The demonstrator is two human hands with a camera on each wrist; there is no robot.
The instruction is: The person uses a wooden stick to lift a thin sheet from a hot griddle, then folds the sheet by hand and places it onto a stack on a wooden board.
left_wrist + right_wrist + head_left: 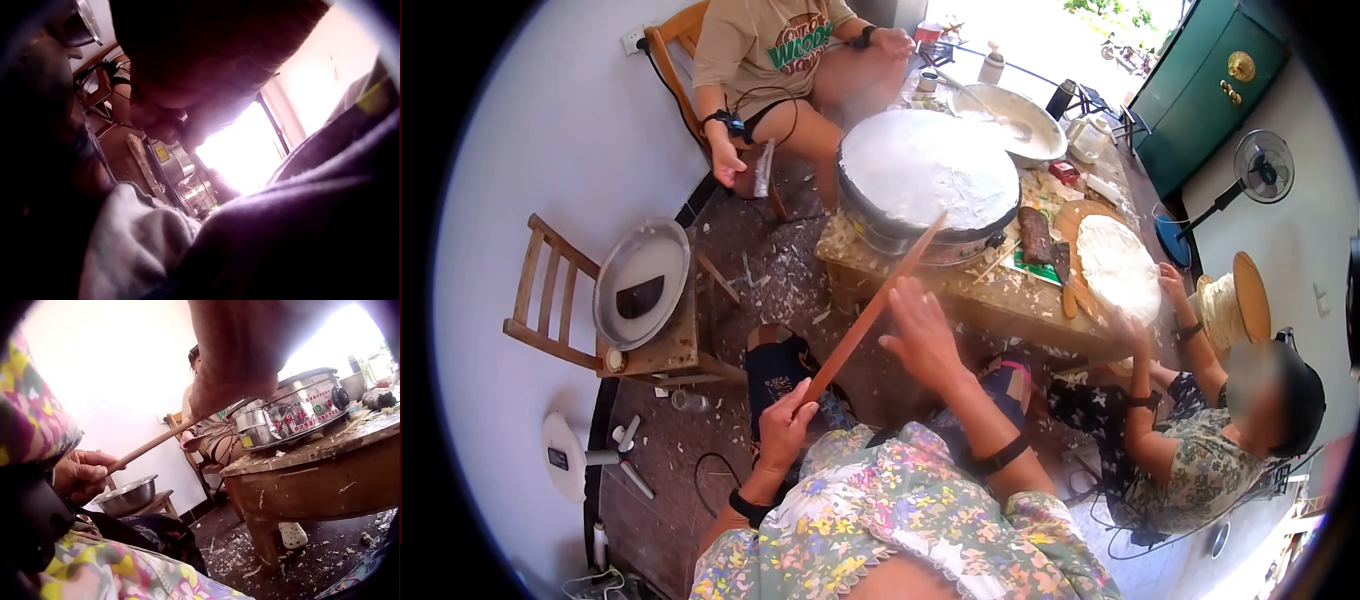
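Observation:
My left hand grips the lower end of a long, flat wooden spatula, slanted up and away from my lap. In the right wrist view the left hand has its thumb along the wood. My right hand lies beside the spatula's upper half with fingers extended, the fingertips right at its edge. The spatula's far tip overlaps the near rim of a round electric griddle. A white layer covers the griddle's top. The left wrist view is mostly dark, with the spatula hidden.
The griddle stands on a wooden table strewn with scraps. Behind it is a large batter basin. At right, another person handles a white round sheet on a board. A metal basin sits on a chair at left; a second person sits beyond.

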